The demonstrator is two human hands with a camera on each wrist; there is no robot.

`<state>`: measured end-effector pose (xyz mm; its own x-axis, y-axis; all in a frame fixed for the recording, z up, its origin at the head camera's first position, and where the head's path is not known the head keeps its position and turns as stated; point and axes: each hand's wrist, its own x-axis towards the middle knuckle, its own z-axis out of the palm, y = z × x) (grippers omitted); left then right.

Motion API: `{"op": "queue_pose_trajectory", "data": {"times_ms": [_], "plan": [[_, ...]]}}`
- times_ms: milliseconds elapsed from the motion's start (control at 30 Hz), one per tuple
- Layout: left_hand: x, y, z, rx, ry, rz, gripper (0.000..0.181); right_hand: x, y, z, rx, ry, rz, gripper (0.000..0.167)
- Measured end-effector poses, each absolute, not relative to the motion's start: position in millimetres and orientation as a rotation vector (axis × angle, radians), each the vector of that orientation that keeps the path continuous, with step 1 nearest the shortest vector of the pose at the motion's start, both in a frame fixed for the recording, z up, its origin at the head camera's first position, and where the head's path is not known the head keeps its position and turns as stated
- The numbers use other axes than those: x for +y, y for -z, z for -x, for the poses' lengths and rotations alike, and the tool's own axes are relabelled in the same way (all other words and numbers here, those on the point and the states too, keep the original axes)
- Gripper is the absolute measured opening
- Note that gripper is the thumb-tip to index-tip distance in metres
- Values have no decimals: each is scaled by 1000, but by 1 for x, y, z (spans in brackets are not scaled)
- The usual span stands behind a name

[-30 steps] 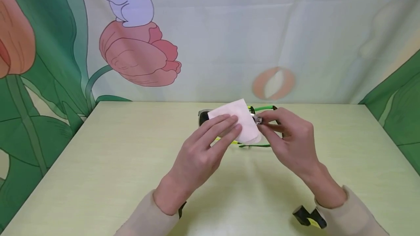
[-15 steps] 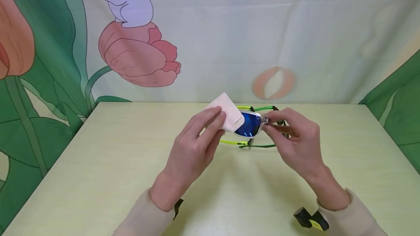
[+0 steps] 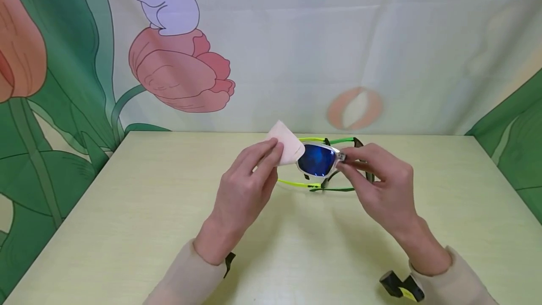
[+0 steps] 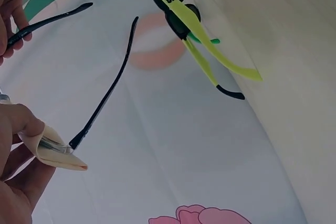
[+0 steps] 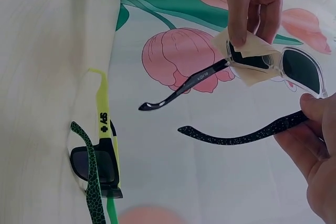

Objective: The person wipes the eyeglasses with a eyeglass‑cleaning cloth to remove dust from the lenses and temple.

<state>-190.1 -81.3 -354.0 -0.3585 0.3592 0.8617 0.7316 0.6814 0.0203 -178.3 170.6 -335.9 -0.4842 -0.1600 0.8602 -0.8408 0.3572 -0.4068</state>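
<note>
Clear-framed sunglasses (image 3: 317,160) with blue mirrored lenses and dark temples are held up above the table. My right hand (image 3: 383,182) pinches them by the hinge corner on the right. My left hand (image 3: 250,182) grips a pale folded cloth (image 3: 284,144), wrapped over both sides of the other lens. In the left wrist view the cloth (image 4: 58,156) folds around that lens, between thumb and fingers. In the right wrist view one lens of the sunglasses (image 5: 302,70) is bare; the cloth (image 5: 252,74) covers part of the other.
Behind the held pair, sunglasses with yellow-green temples (image 5: 103,103) and sunglasses with a green-patterned temple (image 5: 93,177) lie on the light wooden table (image 3: 169,211). A printed flower curtain (image 3: 275,60) hangs at the table's back edge.
My left hand has slid the cloth leftward from the right lens to the left lens, uncovering the blue right lens. My right hand has shifted slightly right and keeps its pinch.
</note>
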Motion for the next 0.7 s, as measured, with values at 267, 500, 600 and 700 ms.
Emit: {"op": "queue_pose_trajectory", "data": {"times_ms": [267, 500, 600, 700], "plan": [[-86, 349, 191, -1876, 520, 802, 37, 173, 334, 178, -1921, -1048, -849, 32], [-87, 345, 187, -1846, 514, 846, 34, 179, 334, 177, -2024, -1154, -811, 36], [-87, 344, 186, -1836, 517, 879, 36, 181, 334, 179, -2030, -1145, -865, 38], [-87, 343, 186, -1832, 496, 923, 40, 182, 333, 181, -2013, -1092, -921, 38]]}}
